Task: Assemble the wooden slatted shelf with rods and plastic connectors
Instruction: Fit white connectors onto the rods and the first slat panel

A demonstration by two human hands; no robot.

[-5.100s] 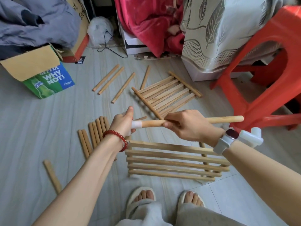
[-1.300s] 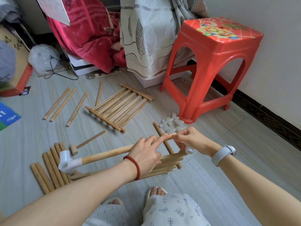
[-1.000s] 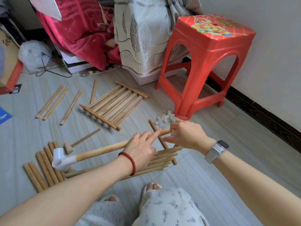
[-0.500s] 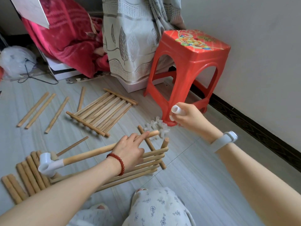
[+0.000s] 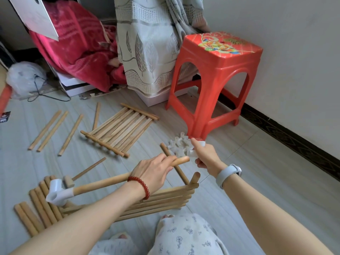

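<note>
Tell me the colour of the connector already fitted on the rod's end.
White, on the connector capping the rod; the head view shows it best.

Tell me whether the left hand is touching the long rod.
Touching: the head view shows the left hand curled round the long rod.

The room was lit evenly by soft daylight, bright on the pale wall (image 5: 287,52) at the right. Shadows on the floor (image 5: 257,181) were faint and diffuse. Wide-angle distortion bent the edges and stretched the near forearms. Slight blur softened the picture; no glare showed.
</note>
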